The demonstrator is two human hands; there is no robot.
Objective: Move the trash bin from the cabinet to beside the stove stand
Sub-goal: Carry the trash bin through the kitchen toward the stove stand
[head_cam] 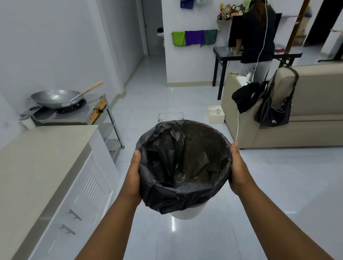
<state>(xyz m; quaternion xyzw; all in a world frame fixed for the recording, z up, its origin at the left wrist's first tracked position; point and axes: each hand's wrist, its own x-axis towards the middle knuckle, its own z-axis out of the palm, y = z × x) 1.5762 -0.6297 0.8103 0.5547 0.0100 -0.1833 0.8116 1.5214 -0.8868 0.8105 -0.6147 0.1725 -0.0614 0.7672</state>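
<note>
With the left hand (133, 177) and right hand (238, 169) pressed flat against opposite sides of the trash bin (184, 167), held off the floor between cabinet (49, 177) and stove stand (97, 116), I'd worry the slick bag lets it slip.

I hold the trash bin (184, 165) between my left hand (134, 178) and right hand (238, 170), both pressed to its sides, over open tiled floor (290, 183). At 12 o'clock the floor runs clear toward the hallway, save a small white box (216, 114) at 1 o'clock. The sofa (306, 109) with a black bag (274, 113) hung on it blocks 2 o'clock. The cabinet (49, 177) walls off 9 o'clock. At 11 o'clock the stove stand (97, 118) stands, bare floor just to its right.
</note>
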